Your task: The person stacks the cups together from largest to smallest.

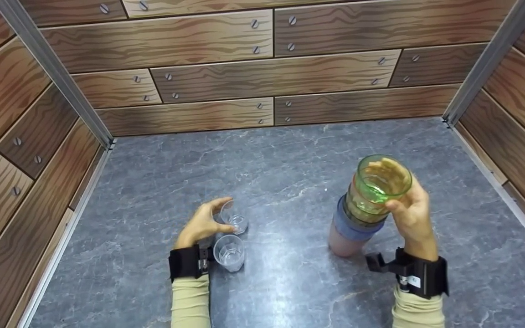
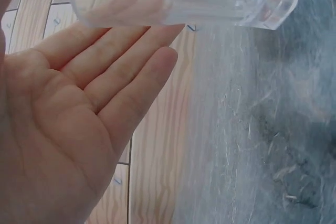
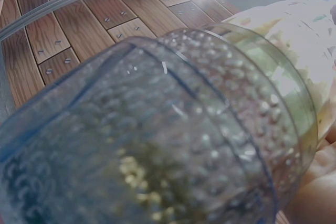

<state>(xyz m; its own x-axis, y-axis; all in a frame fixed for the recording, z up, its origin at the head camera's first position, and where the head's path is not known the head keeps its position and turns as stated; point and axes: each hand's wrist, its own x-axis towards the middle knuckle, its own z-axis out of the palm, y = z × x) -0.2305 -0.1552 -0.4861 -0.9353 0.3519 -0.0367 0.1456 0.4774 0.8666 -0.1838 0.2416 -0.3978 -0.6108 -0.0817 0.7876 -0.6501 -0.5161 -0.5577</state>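
Green cup (image 1: 376,189): topped a stack on the right side of the table (image 1: 176,168); sat rim up, partly inside the cup beneath.
Right hand (image 1: 412,214): gripped the green cup, thumb on the near side, fingers round the far side.
Stack below: amber cup (image 1: 363,210) next, then blue cup (image 1: 353,228), with pink cup (image 1: 345,243) lowest; looked slanted from the head view. Bumpy sides showed from the right wrist.
Far clear cup (image 1: 239,223): was on the left part of the table, in the gap between the left thumb and forefinger.
Left hand (image 1: 201,223): fingers lay long and loose about the far clear cup; could not tell whether they pressed on it.
Near clear cup (image 1: 229,253): stood rim up, just beside the far one, on the person's side, close to the left wrist.
Wrists: both wore black straps (image 1: 184,263), above pale yellow sleeves (image 1: 190,300).
Table surface: grey, pale-veined, with glare between the cups and the stack.
Walls (image 1: 212,86): wood-plank pattern with screw heads; metal strips (image 1: 57,77) ran down the corners.
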